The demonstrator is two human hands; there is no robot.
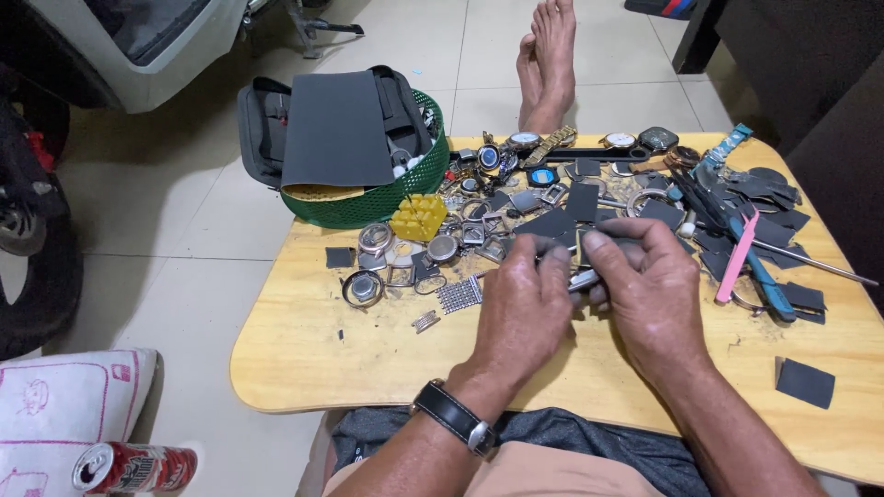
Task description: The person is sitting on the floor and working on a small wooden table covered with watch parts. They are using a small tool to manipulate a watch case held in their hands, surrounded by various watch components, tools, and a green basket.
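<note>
Soft, even indoor light fills the scene, bright enough to show detail without harsh contrast. The pale floor tiles (433,55) catch a mild sheen at the top. The wooden table (304,350) is evenly lit, with only faint, short shadows under the hands and small parts. The upper right corner falls dark. Focus is fairly sharp; the wide lens bends the edges slightly.

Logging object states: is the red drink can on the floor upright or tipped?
Tipped: the red can lies on its side, its top facing left.
</note>
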